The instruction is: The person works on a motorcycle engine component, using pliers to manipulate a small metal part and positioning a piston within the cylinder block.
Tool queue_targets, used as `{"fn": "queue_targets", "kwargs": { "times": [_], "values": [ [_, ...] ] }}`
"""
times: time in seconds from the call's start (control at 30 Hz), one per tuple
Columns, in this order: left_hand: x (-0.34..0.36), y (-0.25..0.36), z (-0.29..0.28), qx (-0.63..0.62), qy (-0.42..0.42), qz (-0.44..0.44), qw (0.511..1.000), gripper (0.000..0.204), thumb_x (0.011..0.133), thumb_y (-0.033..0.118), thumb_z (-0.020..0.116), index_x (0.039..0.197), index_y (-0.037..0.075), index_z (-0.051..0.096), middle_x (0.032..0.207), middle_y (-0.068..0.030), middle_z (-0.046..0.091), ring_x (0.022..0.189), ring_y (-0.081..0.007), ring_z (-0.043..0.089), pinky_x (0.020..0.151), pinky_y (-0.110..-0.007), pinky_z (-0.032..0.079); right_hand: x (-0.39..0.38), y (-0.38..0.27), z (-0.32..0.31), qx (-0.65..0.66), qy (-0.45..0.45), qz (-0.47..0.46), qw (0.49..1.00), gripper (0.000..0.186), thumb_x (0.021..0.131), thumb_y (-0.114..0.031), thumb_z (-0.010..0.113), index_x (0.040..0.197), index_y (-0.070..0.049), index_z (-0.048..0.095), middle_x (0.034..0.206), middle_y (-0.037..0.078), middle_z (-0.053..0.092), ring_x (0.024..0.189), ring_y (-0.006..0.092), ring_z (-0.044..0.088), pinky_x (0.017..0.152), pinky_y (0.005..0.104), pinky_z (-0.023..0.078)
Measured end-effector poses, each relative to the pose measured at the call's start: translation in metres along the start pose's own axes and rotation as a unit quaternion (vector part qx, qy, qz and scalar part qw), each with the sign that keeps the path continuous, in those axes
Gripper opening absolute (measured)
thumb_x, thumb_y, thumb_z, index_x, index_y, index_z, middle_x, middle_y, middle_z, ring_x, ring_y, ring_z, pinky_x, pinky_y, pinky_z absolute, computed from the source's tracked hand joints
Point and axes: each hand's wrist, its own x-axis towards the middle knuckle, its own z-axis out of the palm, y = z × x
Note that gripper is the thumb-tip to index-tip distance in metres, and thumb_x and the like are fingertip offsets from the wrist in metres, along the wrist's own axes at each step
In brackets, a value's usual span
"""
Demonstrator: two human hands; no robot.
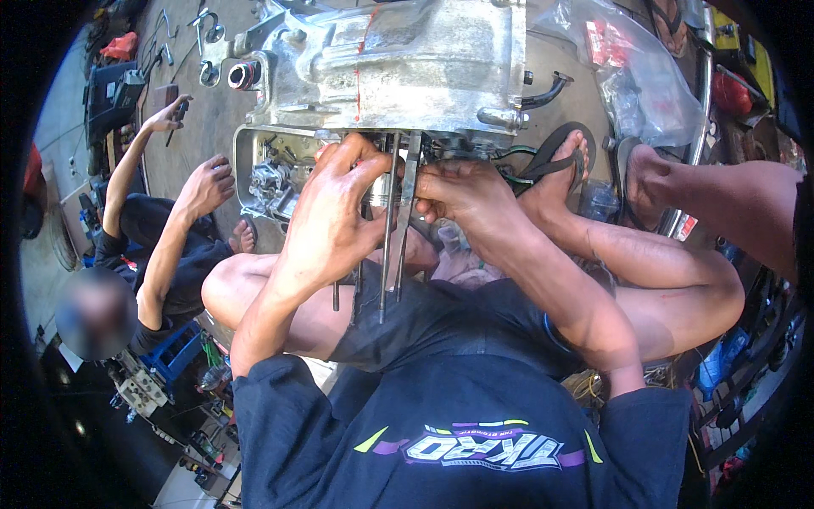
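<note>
A large silver metal engine casing (441,59) lies in front of me, with several long studs (386,254) sticking out toward my lap. Beside them runs a flat metal strip (409,182). My left hand (339,195) curls its fingers and thumb around a silvery, grooved round part that looks like a piston (380,197), close against the casing. From the other side, my right hand (466,199) has its fingers bent together near the strip, at the casing's near face. Whatever the right fingertips hold is hidden.
An open metal cover or tray (246,165) with small parts stands left of my hands. A co-worker at the left raises a dark tool (175,123). Wrenches (203,30) lie at upper left, a plastic bag (649,85) at upper right. Another person's leg (712,182) reaches in from the right.
</note>
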Motion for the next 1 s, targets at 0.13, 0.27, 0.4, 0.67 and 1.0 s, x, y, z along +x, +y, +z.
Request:
{"fn": "queue_targets", "kwargs": {
  "times": [0.13, 0.27, 0.4, 0.67, 1.0],
  "values": [
    [0.002, 0.000, 0.000, 0.000, -0.013, -0.006, 1.000, 0.041, 0.067, 0.007, 0.076, 0.103, -0.002, 0.060, 0.098, -0.0177, 0.053, 0.097, -0.0391, 0.055, 0.083, -0.043, 0.046, 0.001, 0.000, -0.002, -0.005, -0.010, 0.008, 1.000, 0.016, 0.089, -0.012, 0.066, 0.077, -0.002, 0.066, 0.073, 0.002, 0.061, 0.065, 0.0088, 0.056, 0.062, 0.0240, 0.045],
    [0.001, 0.000, -0.001, 0.007, -0.012, -0.006, 1.000, 0.041, 0.067, 0.007, 0.076, 0.104, 0.000, 0.061, 0.097, -0.0165, 0.052, 0.096, -0.0386, 0.054, 0.083, -0.044, 0.045, 0.000, 0.000, 0.000, -0.009, -0.018, 0.006, 1.000, 0.018, 0.090, -0.012, 0.065, 0.075, -0.002, 0.066, 0.071, 0.000, 0.061, 0.065, 0.0075, 0.055, 0.062, 0.0236, 0.045],
    [0.001, -0.002, 0.000, 0.014, -0.016, 0.002, 1.000, 0.041, 0.067, 0.006, 0.075, 0.106, 0.003, 0.062, 0.095, -0.0143, 0.050, 0.096, -0.0370, 0.054, 0.082, -0.046, 0.044, 0.001, -0.002, 0.002, -0.017, -0.008, 0.001, 1.000, 0.021, 0.089, -0.012, 0.066, 0.070, -0.003, 0.066, 0.067, -0.001, 0.060, 0.062, 0.0061, 0.054, 0.059, 0.0233, 0.044],
    [0.002, 0.001, 0.000, -0.014, -0.023, -0.014, 1.000, 0.040, 0.067, 0.004, 0.074, 0.105, 0.003, 0.062, 0.096, -0.0146, 0.051, 0.097, -0.0370, 0.055, 0.084, -0.045, 0.044, 0.006, -0.003, -0.009, -0.051, -0.058, 0.020, 0.997, 0.015, 0.090, -0.012, 0.065, 0.087, 0.002, 0.068, 0.079, 0.004, 0.063, 0.072, 0.0103, 0.057, 0.067, 0.0241, 0.046],
    [0.002, 0.002, -0.001, -0.016, -0.011, -0.004, 1.000, 0.040, 0.066, 0.001, 0.075, 0.103, 0.001, 0.061, 0.101, -0.0156, 0.053, 0.099, -0.0367, 0.056, 0.085, -0.043, 0.046, 0.013, -0.002, -0.018, -0.027, -0.095, 0.002, 0.995, 0.012, 0.088, -0.009, 0.067, 0.085, 0.002, 0.067, 0.078, 0.006, 0.064, 0.071, 0.0119, 0.058, 0.068, 0.0262, 0.047]
  ]
}}
